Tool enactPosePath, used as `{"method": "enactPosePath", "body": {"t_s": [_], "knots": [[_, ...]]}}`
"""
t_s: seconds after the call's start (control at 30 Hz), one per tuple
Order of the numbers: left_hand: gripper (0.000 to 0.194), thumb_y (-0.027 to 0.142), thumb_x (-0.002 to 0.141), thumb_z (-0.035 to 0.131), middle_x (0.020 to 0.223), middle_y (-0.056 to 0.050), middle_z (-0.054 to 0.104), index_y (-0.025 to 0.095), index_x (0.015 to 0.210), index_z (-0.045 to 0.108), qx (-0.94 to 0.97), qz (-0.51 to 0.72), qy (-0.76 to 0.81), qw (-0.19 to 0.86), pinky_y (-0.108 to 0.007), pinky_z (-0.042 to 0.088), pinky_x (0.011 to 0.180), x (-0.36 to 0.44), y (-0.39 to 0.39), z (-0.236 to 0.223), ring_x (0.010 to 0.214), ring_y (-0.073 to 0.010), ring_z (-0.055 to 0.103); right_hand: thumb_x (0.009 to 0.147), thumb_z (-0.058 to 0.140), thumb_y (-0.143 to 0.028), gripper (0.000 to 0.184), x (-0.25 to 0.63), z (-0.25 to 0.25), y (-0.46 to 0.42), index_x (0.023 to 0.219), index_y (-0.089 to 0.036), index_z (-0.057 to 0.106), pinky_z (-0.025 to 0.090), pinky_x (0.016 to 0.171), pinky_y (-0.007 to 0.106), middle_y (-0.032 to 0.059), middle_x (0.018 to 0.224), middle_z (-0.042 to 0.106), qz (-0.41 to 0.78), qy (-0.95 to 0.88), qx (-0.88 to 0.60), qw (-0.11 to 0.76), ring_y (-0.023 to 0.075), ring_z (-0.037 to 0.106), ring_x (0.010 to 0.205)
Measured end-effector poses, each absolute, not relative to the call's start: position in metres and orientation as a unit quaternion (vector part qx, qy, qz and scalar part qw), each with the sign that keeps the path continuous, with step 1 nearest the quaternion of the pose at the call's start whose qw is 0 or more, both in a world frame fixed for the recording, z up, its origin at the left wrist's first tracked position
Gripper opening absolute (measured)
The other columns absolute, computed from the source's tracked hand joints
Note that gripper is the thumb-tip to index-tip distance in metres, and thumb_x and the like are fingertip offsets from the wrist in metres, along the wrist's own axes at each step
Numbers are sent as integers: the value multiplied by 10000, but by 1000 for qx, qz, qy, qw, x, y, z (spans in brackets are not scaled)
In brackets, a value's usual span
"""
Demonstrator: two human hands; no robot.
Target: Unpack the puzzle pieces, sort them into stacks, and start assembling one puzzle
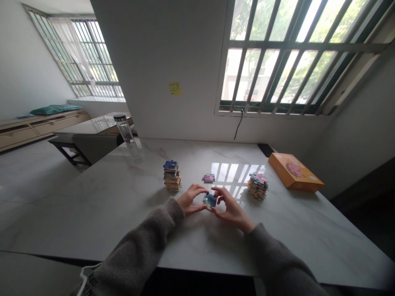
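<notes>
Between my two hands is a dark blue jigsaw puzzle piece [210, 200] with some green and white on it. My left hand [192, 200] grips its left side with thumb and fingers. On the opposite side, my right hand [227, 209] holds it between thumb and curled fingers. Just beyond them a pink and teal puzzle piece [209, 177] lies on the table. A tall stack of puzzle pieces [172, 176], blue on top, stands to the left of my hands. Another, shorter stack [258, 186] with a pink top is on the right.
The white marbled table [138, 230] meets the wall at its far edge. An orange box [294, 172] lies at the right, near a black phone-like object [265, 150]. A glass bottle [124, 129] stands at the far left corner. Window light reflects off the tabletop.
</notes>
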State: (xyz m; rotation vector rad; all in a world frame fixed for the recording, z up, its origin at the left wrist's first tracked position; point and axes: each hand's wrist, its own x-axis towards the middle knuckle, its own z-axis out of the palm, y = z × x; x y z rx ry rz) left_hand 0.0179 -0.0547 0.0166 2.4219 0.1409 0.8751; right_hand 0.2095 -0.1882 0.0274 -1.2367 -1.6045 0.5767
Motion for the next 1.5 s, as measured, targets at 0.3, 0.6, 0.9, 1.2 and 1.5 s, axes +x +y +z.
{"method": "enactPosePath", "body": {"t_s": [0.3, 0.6, 0.9, 1.2, 1.5], "knots": [[475, 291, 861, 697, 1150, -100, 620, 251, 1321, 582, 894, 339, 68, 285, -433, 512, 970, 21, -65, 20, 1079, -250, 574, 837, 717, -435, 549, 204, 32, -187, 1321, -269, 516, 577, 765, 351, -29, 865, 559, 425, -501, -478, 583, 142, 649, 767], [206, 324, 876, 689, 1035, -70, 662, 224, 1052, 648, 890, 418, 125, 133, -414, 484, 881, 24, -72, 26, 970, -238, 600, 696, 819, -551, 443, 208, 28, -181, 745, -179, 582, 456, 605, 282, -1, 659, 656, 352, -425, -580, 599, 145, 602, 621], [287, 340, 841, 737, 1138, -100, 645, 220, 1085, 645, 893, 420, 118, 114, -416, 497, 882, 28, -76, 29, 1021, -255, 583, 730, 817, -514, 401, 200, 25, -181, 717, -181, 593, 456, 684, 293, 6, 708, 687, 439, -394, -502, 632, 147, 620, 675], [221, 227, 823, 675, 1162, -66, 693, 245, 1043, 676, 858, 494, 135, 30, -428, 458, 949, 5, -58, 64, 1047, -237, 622, 899, 647, -455, 307, 205, 26, -184, 1074, -203, 633, 465, 737, 315, 7, 821, 657, 437, -427, -475, 634, 152, 591, 754], [186, 234, 870, 580, 1169, -67, 698, 212, 990, 721, 771, 568, 274, 84, -434, 457, 1039, -51, 15, 87, 1116, -232, 616, 903, 605, -398, 277, 205, 41, -190, 1103, -206, 594, 462, 713, 317, -15, 752, 607, 389, -458, -509, 616, 152, 571, 691]]}}
